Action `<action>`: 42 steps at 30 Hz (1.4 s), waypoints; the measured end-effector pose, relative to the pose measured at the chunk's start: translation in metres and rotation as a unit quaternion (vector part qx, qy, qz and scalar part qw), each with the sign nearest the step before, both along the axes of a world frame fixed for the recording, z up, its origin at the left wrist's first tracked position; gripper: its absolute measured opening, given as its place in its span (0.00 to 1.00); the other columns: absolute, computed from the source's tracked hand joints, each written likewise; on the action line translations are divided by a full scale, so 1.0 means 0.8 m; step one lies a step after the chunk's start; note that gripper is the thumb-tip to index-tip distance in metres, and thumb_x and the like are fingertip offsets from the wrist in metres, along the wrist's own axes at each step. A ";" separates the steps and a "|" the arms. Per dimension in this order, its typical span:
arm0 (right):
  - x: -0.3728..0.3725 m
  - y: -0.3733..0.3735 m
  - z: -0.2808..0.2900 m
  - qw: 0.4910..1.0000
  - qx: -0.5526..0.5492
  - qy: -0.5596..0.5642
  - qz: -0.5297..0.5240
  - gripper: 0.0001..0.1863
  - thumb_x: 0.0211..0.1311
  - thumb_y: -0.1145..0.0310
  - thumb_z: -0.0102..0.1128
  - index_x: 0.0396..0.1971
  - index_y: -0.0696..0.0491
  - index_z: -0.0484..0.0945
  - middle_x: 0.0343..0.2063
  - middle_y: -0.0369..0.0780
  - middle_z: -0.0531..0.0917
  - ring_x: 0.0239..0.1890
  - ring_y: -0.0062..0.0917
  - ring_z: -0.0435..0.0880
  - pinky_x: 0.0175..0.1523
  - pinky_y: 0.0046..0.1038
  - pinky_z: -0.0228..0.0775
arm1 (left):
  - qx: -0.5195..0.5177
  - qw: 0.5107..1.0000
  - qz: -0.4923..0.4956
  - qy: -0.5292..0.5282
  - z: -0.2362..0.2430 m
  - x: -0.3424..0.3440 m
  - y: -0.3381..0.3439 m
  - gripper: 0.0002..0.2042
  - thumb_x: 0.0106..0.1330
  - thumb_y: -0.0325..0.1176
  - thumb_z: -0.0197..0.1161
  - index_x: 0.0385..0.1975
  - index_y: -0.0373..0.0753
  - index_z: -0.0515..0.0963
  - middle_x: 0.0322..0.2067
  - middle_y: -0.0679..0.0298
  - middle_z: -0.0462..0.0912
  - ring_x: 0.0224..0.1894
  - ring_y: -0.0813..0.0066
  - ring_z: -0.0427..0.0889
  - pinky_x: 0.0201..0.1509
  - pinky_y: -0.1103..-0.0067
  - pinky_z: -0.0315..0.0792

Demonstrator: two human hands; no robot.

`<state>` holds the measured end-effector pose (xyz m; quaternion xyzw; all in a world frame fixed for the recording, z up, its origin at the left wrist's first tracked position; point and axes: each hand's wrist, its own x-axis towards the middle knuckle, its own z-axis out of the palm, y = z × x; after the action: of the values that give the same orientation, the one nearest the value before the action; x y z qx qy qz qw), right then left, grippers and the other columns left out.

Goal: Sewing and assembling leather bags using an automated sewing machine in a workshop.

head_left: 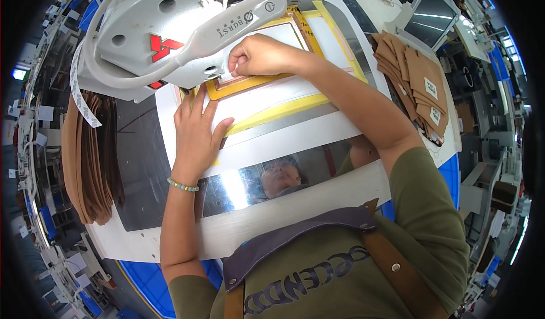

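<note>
A yellow-edged rectangular frame (252, 87) lies on a white template sheet (272, 140) bordered with yellow tape strips, under the head of an industrial sewing machine (133, 46). My left hand (196, 127) rests open on the sheet, fingers spread, with fingertips at the frame's left corner. Over the inside of the frame, my right hand (262, 56) is closed with thumb and fingers pinched together. Whatever it may hold is too small or hidden to make out. A brown-edged panel (301, 32) shows within the frame. The machine head hides the frame's left side.
A grey lamp (241, 25) on a curved arm reaches across above the frame. Brown fabric or leather pieces (91, 166) hang at the table's left edge. More brown pieces (424, 86) with white labels lie at the right, near a tilted screen (434, 15). Shiny metal plate (244, 183) lies nearest me.
</note>
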<state>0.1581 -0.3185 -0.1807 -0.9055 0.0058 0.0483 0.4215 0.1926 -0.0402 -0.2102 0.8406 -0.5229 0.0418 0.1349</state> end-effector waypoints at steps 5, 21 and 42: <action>-0.011 -0.081 0.026 0.999 0.015 -0.018 -0.030 0.09 0.63 0.64 0.73 0.42 0.48 0.93 0.34 0.34 0.91 0.39 0.20 0.86 0.47 0.25 0.76 | 0.010 1.000 0.013 -0.016 -0.004 -0.001 0.000 0.31 0.76 0.52 0.63 0.70 0.34 0.77 0.79 0.47 0.64 0.81 0.43 0.58 0.81 0.53 0.51; -0.078 -0.113 0.031 0.985 -0.167 0.029 0.012 0.05 0.62 0.73 0.69 0.33 0.55 0.91 0.27 0.37 0.90 0.32 0.22 0.85 0.40 0.26 0.75 | 0.007 1.000 0.020 -0.016 -0.005 -0.004 0.000 0.28 0.79 0.48 0.59 0.71 0.35 0.75 0.79 0.49 0.63 0.83 0.46 0.55 0.82 0.55 0.52; -0.085 -0.089 0.037 0.906 -0.416 0.022 0.074 0.06 0.66 0.76 0.58 0.31 0.52 0.84 0.36 0.41 0.86 0.42 0.33 0.85 0.46 0.37 0.77 | -0.022 0.999 0.024 -0.032 -0.015 0.000 0.000 0.28 0.79 0.50 0.59 0.69 0.36 0.77 0.79 0.50 0.65 0.82 0.46 0.57 0.81 0.56 0.51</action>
<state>0.0902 -0.3896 -0.1512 -0.9952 -0.0321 0.0928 0.0016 0.1927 -0.0402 -0.2220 0.8480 -0.5055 0.0834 0.1357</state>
